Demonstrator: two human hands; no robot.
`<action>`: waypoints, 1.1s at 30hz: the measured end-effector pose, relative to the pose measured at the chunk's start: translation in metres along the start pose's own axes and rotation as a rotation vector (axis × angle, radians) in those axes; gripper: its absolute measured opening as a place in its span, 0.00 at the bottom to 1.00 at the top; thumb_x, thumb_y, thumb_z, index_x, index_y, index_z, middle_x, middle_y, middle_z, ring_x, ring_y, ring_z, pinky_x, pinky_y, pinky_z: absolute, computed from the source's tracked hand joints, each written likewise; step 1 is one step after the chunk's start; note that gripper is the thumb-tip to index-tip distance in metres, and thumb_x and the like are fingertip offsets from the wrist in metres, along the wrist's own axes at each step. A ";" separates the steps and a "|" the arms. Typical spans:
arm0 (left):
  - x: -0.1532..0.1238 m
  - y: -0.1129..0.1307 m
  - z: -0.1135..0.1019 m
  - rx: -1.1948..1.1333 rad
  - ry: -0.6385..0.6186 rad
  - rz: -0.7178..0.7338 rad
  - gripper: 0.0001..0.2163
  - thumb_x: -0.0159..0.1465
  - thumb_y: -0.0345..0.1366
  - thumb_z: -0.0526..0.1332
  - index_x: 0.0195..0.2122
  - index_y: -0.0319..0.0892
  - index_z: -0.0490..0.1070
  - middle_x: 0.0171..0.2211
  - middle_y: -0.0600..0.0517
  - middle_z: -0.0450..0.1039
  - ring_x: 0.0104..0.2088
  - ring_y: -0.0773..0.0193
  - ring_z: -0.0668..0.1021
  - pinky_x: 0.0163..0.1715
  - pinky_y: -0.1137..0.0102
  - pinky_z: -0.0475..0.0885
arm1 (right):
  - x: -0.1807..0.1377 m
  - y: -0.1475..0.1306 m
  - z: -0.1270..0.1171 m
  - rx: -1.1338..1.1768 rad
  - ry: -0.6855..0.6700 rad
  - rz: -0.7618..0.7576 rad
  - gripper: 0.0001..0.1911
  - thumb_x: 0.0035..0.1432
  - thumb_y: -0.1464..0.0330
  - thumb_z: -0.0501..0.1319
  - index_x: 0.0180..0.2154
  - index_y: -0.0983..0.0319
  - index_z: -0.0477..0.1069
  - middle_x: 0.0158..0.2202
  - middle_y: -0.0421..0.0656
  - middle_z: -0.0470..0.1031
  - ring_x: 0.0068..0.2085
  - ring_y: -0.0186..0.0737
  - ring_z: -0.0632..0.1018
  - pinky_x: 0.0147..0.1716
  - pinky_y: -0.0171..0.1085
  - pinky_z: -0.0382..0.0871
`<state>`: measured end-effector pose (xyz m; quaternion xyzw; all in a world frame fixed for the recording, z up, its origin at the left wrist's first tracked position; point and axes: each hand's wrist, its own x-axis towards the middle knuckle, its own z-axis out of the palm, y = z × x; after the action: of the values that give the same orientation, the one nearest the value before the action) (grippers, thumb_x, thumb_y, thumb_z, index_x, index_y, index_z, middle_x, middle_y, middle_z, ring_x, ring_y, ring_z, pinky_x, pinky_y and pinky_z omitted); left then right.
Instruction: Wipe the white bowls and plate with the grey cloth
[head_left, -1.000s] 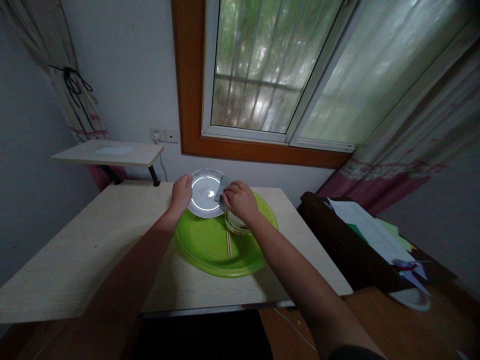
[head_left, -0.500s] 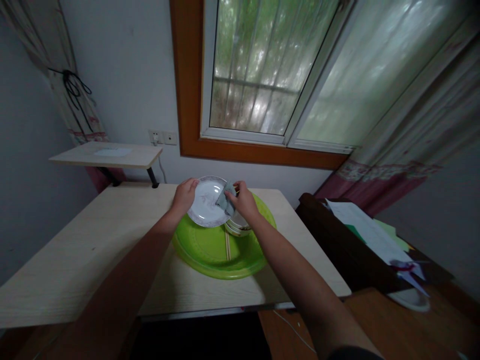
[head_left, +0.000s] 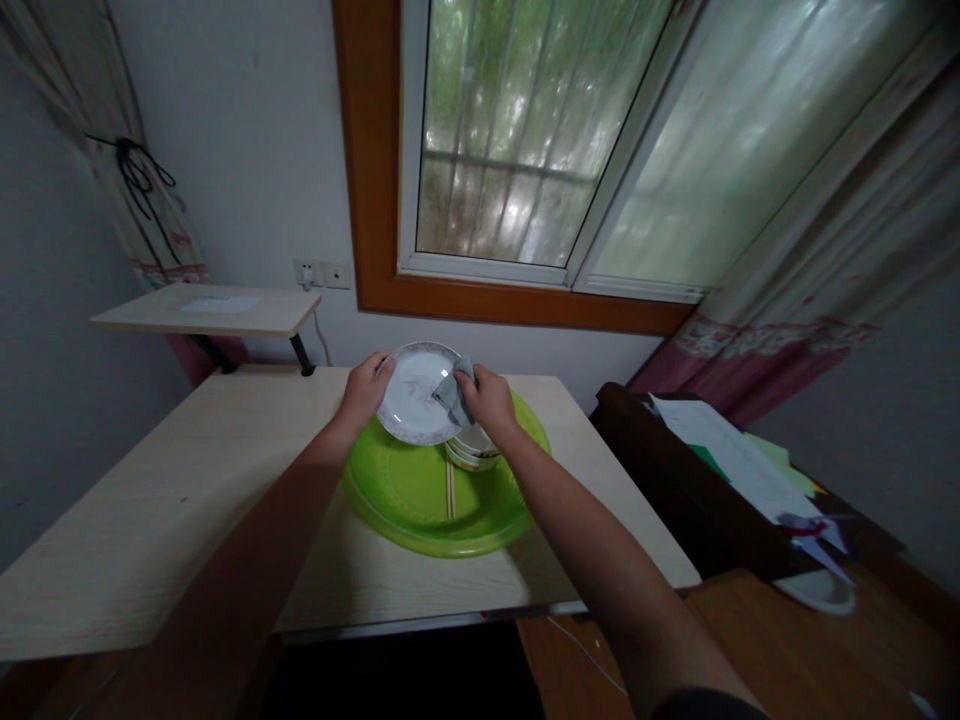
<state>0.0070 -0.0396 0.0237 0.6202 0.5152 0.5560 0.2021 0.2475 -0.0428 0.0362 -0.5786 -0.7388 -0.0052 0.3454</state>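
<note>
My left hand [head_left: 366,388] grips the left rim of a white plate [head_left: 411,398] with a patterned grey border, held tilted above a green basin [head_left: 397,500]. At the plate's right edge, my right hand [head_left: 489,396] is closed on a grey-green cloth [head_left: 452,392], which lies against the plate's face and folds over its rim. Below the right hand, a stack of white bowls [head_left: 471,455] sits in the basin, partly hidden by the plate and hand. A pair of chopsticks [head_left: 451,490] lies beside the bowls.
The basin stands on a pale wooden table [head_left: 225,480]. A small raised shelf [head_left: 217,312] with a sheet of paper is at the back left. Right of the table is a dark brown piece of furniture [head_left: 645,470] with papers [head_left: 720,450]. A window [head_left: 517,150] is behind.
The plate has risen slightly and turned a little. My right hand's fingers have closed more tightly around the cloth at the plate's right rim.
</note>
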 end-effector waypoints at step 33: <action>0.002 -0.021 0.006 0.033 -0.149 -0.076 0.26 0.65 0.51 0.53 0.55 0.35 0.72 0.53 0.39 0.76 0.52 0.49 0.78 0.56 0.56 0.70 | 0.007 0.018 0.010 0.141 -0.070 0.151 0.13 0.66 0.60 0.59 0.40 0.62 0.76 0.36 0.46 0.80 0.36 0.42 0.77 0.34 0.34 0.62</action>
<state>0.0034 -0.0280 0.0053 0.6432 0.5307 0.4918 0.2507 0.2569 -0.0271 0.0252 -0.6067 -0.7033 0.0930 0.3588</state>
